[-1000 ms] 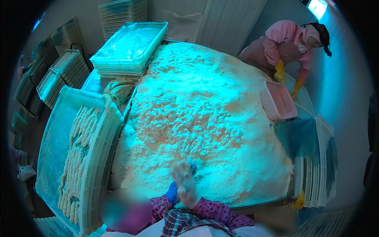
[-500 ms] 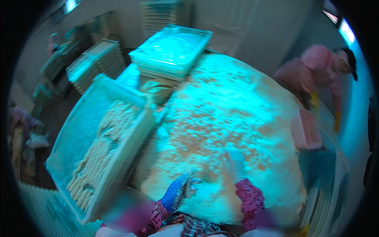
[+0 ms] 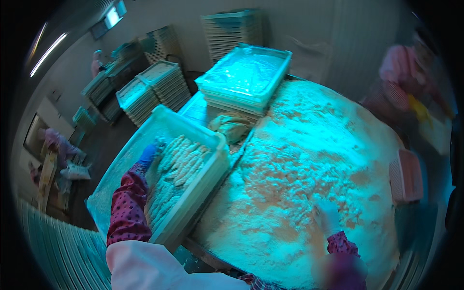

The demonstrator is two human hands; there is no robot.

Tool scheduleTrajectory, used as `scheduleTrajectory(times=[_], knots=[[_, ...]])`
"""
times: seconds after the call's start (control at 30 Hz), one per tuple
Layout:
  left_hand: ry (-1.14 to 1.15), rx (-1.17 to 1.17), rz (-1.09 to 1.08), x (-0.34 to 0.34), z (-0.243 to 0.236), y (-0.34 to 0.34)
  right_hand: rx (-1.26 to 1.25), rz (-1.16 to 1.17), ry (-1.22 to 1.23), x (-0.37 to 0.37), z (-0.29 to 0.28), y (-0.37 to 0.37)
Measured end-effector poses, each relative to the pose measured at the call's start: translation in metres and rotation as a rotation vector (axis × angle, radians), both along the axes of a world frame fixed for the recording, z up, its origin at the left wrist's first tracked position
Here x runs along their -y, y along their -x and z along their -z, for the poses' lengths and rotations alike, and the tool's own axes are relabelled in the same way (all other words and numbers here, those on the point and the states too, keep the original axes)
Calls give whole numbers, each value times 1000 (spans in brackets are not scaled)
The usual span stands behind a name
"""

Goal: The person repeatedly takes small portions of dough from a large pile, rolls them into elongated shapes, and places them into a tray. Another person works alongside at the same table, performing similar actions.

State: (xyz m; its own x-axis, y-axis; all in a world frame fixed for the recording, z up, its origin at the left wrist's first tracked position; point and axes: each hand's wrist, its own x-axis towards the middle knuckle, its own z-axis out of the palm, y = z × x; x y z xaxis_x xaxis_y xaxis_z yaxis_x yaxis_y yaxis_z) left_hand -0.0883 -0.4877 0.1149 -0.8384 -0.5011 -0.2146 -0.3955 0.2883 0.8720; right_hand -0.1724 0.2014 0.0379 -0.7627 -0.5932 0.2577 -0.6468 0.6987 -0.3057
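My left hand (image 3: 151, 152), in a blue glove dusted white, reaches into a large pale plastic tray (image 3: 108, 166) on the left. Rows of plump, powder-coated strips (image 3: 181, 164) lie packed along the tray, and the hand is at their far left edge. Its fingertips merge with the white coating, so whether they hold a strip is unclear. My right hand (image 3: 327, 215), in a pale whitish glove, rests in the loose white powder (image 3: 290, 193) spread over the wide table. The fingers are blurred and blend into the powder.
Stacked trays (image 3: 244, 77) stand at the table's far left edge, with a crumpled tan cloth (image 3: 229, 126) below them. A pink perforated basket (image 3: 406, 175) sits at the right edge. Beyond it a co-worker in pink (image 3: 403, 82) wears yellow gloves. More tray stacks (image 3: 152, 89) stand behind.
My left hand has moved from above the powder, up and left into the tray. My right hand stays over the powder. The view has turned left, and the co-worker is more upright.
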Motion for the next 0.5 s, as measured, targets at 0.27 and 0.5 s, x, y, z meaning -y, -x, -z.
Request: scheduleTrajectory(times=[0.27, 0.5], knots=[[85, -283, 31, -119, -42, -3, 250, -176, 246, -10, -29, -69], [39, -260, 613, -332, -19, -48, 771, 418, 208, -47, -15, -142]])
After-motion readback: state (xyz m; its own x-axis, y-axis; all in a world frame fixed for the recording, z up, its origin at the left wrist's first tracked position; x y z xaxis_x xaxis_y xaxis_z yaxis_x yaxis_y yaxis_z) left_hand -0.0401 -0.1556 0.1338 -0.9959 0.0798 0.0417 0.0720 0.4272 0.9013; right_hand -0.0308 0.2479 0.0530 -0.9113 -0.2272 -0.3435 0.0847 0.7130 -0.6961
